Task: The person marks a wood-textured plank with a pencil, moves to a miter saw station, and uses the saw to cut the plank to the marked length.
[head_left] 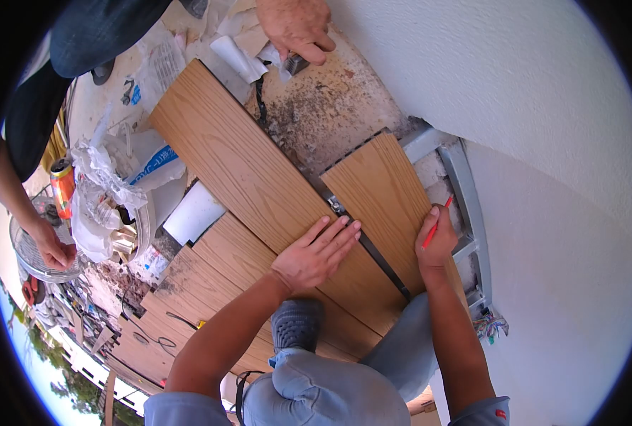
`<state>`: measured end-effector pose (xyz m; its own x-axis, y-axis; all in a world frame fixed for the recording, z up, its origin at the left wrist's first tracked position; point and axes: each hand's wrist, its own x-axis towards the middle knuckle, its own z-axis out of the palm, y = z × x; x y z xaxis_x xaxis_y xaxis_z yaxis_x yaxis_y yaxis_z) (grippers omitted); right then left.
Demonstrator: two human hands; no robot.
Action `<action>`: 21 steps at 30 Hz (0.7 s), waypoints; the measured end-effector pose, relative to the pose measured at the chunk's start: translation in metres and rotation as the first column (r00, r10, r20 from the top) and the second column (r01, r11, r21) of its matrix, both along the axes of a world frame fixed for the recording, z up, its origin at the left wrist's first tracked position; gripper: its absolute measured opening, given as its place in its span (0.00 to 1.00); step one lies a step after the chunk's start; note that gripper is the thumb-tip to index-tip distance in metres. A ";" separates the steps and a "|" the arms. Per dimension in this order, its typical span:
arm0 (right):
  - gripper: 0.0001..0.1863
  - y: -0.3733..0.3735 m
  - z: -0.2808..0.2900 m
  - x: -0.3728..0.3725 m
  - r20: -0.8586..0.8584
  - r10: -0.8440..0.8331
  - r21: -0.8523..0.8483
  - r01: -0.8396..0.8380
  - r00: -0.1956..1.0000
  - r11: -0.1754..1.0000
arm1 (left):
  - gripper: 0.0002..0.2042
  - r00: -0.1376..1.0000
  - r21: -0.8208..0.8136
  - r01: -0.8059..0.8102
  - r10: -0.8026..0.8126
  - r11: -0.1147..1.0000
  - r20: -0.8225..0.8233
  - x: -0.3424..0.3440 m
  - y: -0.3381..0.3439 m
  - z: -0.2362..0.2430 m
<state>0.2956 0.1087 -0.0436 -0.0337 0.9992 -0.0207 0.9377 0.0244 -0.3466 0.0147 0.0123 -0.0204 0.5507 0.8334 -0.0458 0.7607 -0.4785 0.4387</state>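
My left hand [314, 257] lies flat with fingers stretched on a long wooden plank [234, 163], its fingertips beside a small metal clip [335, 205] on the dark gap strip [376, 255] between planks. My right hand [435, 240] grips a red pencil [445, 206] at the right edge of a shorter plank [362, 181]. My shoe [296, 323] and bent knee rest on the laid boards.
A white wall [543, 99] and metal frame [476, 220] stand at right. A co-worker's hand [294, 25] holds a small item at the top; another hand [53, 245] hangs at left beside plastic bags [103, 192], a can [63, 188] and scattered tools.
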 end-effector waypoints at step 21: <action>0.25 0.003 0.005 -0.008 0.200 -0.051 -0.195 0.091 0.978 0.977 | 0.28 0.997 0.066 -0.083 0.082 0.994 0.015 0.005 -0.010 -0.008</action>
